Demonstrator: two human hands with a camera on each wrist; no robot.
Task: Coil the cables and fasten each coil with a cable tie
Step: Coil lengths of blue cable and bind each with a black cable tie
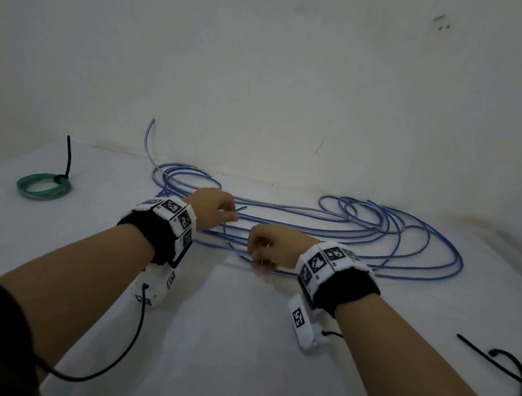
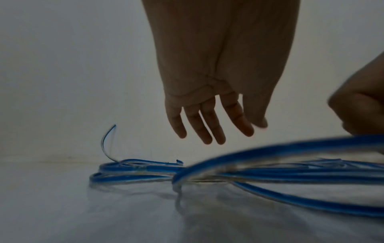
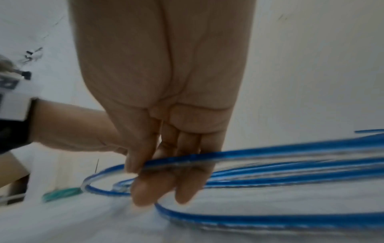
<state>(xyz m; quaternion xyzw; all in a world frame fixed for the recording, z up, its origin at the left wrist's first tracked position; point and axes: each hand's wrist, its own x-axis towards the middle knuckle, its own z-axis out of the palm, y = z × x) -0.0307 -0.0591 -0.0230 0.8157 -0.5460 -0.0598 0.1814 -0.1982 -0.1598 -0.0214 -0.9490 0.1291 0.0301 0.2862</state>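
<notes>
Long blue-and-clear plastic cable [image 1: 334,225] sprawled in loose loops across the white table [image 1: 227,348], near the wall. Right hand [image 1: 270,246] pinching one strand between thumb and fingers [image 3: 185,194] at the near edge of the tangle. Left hand [image 2: 209,105] just beside it, above the strands, fingers straight and spread, gripping nothing. Green coil [image 1: 43,186] already tied with a black tie, far left. Spare black cable ties [image 1: 513,375] lying far right.
</notes>
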